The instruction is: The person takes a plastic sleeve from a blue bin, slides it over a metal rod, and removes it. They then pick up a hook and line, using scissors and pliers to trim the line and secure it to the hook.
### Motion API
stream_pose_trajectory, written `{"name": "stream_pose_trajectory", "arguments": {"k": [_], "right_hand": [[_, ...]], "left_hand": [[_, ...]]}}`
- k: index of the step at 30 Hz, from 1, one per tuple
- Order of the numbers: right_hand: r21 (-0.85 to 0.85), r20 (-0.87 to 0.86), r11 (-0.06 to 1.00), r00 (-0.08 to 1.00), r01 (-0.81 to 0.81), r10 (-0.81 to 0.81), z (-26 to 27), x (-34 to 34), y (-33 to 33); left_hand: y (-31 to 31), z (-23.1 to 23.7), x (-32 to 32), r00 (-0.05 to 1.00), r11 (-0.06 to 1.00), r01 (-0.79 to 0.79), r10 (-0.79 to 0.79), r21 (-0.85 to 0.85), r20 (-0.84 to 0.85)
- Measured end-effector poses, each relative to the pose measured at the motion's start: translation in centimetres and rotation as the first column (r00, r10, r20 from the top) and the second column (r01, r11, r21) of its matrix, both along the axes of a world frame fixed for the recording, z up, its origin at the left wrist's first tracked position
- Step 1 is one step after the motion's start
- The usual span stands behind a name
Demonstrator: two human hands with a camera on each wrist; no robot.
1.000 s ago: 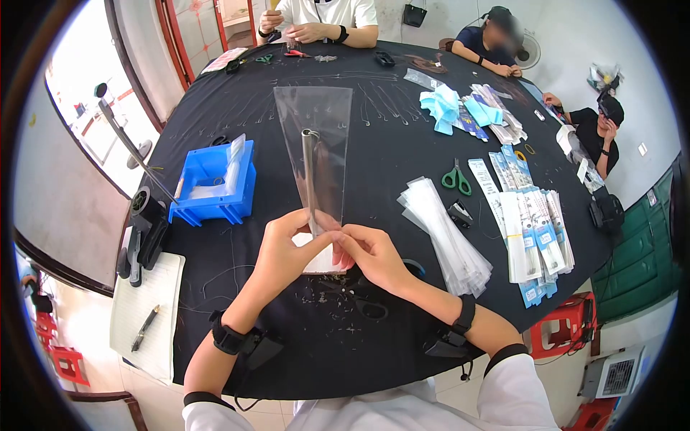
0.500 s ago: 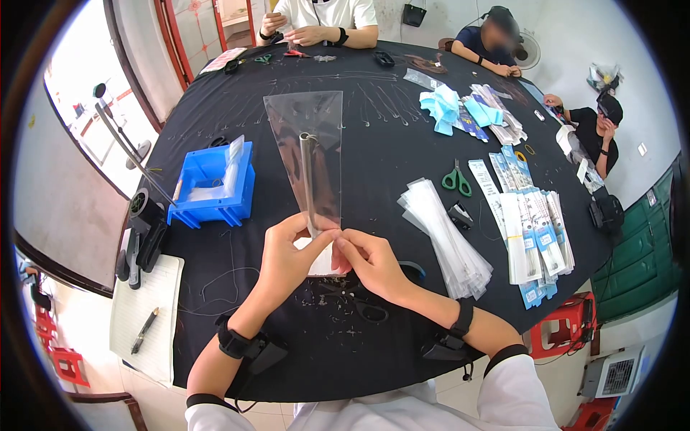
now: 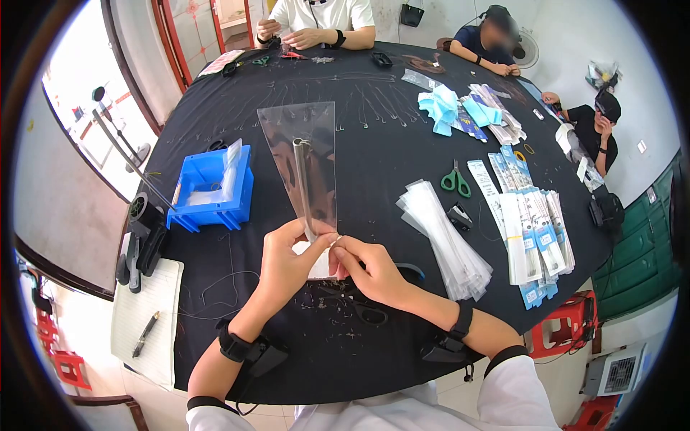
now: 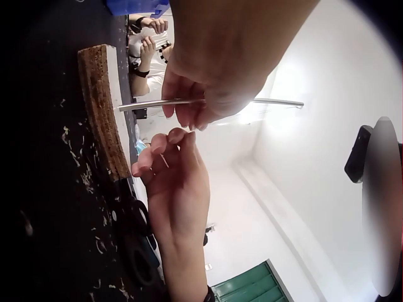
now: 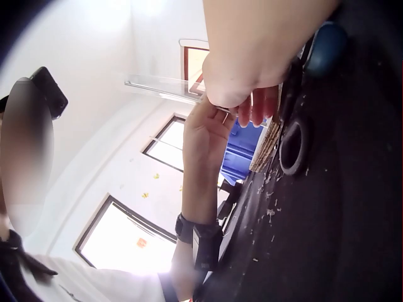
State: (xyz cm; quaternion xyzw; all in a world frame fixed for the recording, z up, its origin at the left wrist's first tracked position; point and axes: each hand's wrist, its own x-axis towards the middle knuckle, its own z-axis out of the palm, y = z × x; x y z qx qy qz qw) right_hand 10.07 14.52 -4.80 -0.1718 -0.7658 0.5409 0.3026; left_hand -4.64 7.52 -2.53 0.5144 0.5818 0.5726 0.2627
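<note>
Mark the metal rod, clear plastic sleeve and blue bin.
Metal rod (image 3: 301,183): head view, on its shaft above the left hand (image 3: 286,260).
Clear plastic sleeve (image 3: 323,161): head view, on its film beside the rod.
Blue bin (image 3: 214,218): head view, on its near wall.

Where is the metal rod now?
In the head view, the metal rod is left of centre, between the blue bin and the plastic sleeves, held in the left grip.
</note>
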Motion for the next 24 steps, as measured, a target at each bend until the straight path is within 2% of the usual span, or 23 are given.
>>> {"name": "stream_pose_trajectory", "arguments": {"k": [7, 10, 13, 24], "right_hand": [[-0.006, -0.026, 1.000, 0.999, 0.020, -0.020, -0.6, 0.1, 0.3], [0.039, 0.128, 0.999, 0.992, 0.004, -0.009, 0.1, 0.5, 0.6], [0.063, 0.190, 0.998, 0.981, 0.029, -0.041, 0.9, 0.9, 0.6], [0.222, 0.175, 0.974, 0.981, 0.041, -0.081, 4.7, 2.2, 0.2]], "left_hand": [[0.1, -0.5, -0.1, 1.000, 1.000, -0.003, 0.003, -0.003, -0.026], [-0.1, -0.2, 0.1, 1.000, 0.999, 0.005, -0.005, -0.047, -0.001], [-0.1, -0.4, 0.2, 1.000, 0.999, -0.010, 0.009, -0.046, -0.006], [0.1, -1.6, 0.3, 1.000, 1.000, -0.025, 0.025, 0.000, 0.005]]}}
